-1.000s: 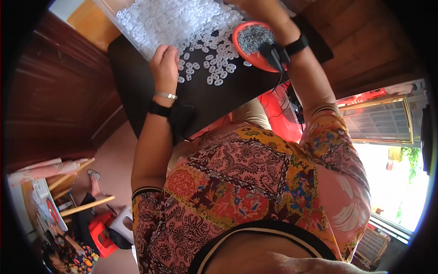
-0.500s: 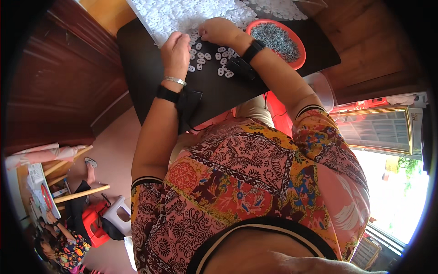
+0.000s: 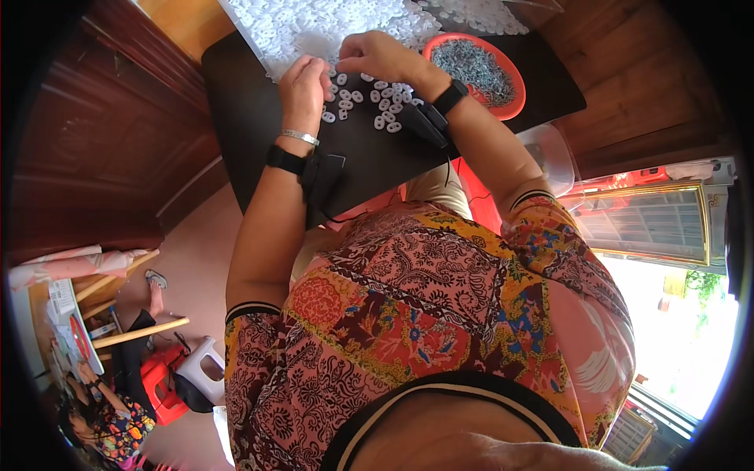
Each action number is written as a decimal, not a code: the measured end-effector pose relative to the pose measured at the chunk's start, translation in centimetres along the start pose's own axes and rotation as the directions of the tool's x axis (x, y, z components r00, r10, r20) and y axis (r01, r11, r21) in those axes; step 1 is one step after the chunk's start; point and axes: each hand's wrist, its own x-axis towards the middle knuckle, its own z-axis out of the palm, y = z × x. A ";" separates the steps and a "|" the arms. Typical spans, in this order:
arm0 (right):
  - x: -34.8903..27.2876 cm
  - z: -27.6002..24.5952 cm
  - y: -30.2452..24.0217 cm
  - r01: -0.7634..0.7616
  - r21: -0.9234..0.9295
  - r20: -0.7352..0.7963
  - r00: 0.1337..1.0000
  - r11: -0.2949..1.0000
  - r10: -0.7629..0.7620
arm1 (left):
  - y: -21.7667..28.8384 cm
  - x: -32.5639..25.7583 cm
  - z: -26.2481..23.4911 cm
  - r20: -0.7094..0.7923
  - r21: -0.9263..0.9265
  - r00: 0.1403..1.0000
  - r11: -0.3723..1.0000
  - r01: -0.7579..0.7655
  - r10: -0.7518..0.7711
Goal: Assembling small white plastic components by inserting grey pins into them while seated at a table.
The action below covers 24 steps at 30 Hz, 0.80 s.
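My left hand [image 3: 305, 82] is held over the dark table, its fingers curled together. My right hand [image 3: 378, 56] faces it a little to the right, thumb and fingers bent inward; whatever either hand pinches is hidden or too small to name. Below and between them lie small white oval plastic pieces with two holes [image 3: 387, 106], in loose groups on the tabletop [image 3: 275, 118]. A large heap of similar white pieces [image 3: 322, 27] fills the area just beyond my hands. Beside my right wrist stands a red bowl [image 3: 517, 93] full of small grey metal parts like screws.
Black devices on cables hang at my wrists. A clear plastic tub [image 3: 554, 157] stands below the table's right side. On the lower left are a red stool [image 3: 163, 396], a grey-white stool [image 3: 206, 369] and another person [image 3: 118, 424] at a table.
My right wrist has swung slightly right and toward me, while its fingertips moved a little left. My left hand has turned slightly. One more white piece shows under my right hand.
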 end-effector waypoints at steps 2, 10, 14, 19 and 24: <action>-0.6 0.1 -0.9 0.081 0.049 -0.048 0.996 0.996 -0.079 | -0.1 0.0 -0.2 0.043 0.003 0.996 0.997 0.079 -0.079; -1.4 0.2 -1.4 0.159 0.135 -0.174 0.976 0.978 -0.134 | -0.1 0.3 -0.6 0.285 -0.138 0.937 0.958 0.250 -0.203; -1.6 0.7 -0.4 0.116 0.221 -0.198 0.978 0.968 -0.072 | 0.7 -0.3 0.4 0.242 -0.023 0.964 0.992 0.121 -0.112; -1.7 1.0 -0.4 0.133 0.264 -0.220 0.973 0.955 -0.074 | 0.2 -0.1 0.3 0.241 0.030 0.969 0.998 0.046 -0.052; -2.1 0.2 -1.4 0.177 0.070 -0.247 0.956 0.982 -0.155 | 0.0 0.2 -0.1 0.283 0.103 0.958 0.994 0.024 -0.052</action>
